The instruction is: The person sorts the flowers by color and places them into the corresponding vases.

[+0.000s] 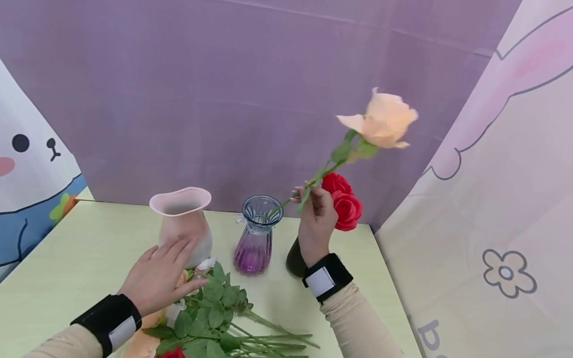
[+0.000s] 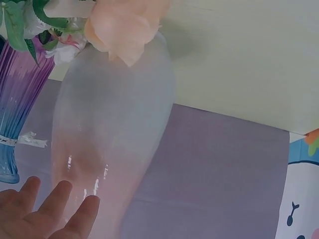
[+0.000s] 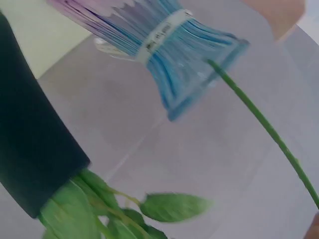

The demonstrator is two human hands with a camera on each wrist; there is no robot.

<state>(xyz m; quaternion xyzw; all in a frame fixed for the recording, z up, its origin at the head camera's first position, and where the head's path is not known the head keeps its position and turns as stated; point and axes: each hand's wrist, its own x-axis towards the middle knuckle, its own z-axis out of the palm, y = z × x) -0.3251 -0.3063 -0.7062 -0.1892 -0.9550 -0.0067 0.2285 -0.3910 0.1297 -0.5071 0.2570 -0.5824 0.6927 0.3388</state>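
My right hand (image 1: 319, 219) pinches the stem of a peach rose (image 1: 388, 122), its bloom tilted up to the right. The stem's lower end (image 3: 264, 122) is at the mouth of a ribbed glass vase (image 1: 253, 251), blue above and purple below. My left hand (image 1: 158, 276) has its fingers extended in front of a pink-and-white vase (image 1: 183, 228) with a wavy rim. Whether those fingertips (image 2: 82, 211) touch that vase (image 2: 114, 109), I cannot tell. Below the left hand lies a pile of leafy flower stems (image 1: 212, 303).
Behind my right wrist stands a dark vase (image 1: 294, 261) holding red roses (image 1: 348, 211). Peach blooms (image 1: 141, 343) and a red one (image 1: 173, 353) lie at the table's near side. A purple cloth (image 1: 224, 109) hangs behind the table (image 1: 89, 248); a printed sheet (image 1: 483, 199) hangs on the right.
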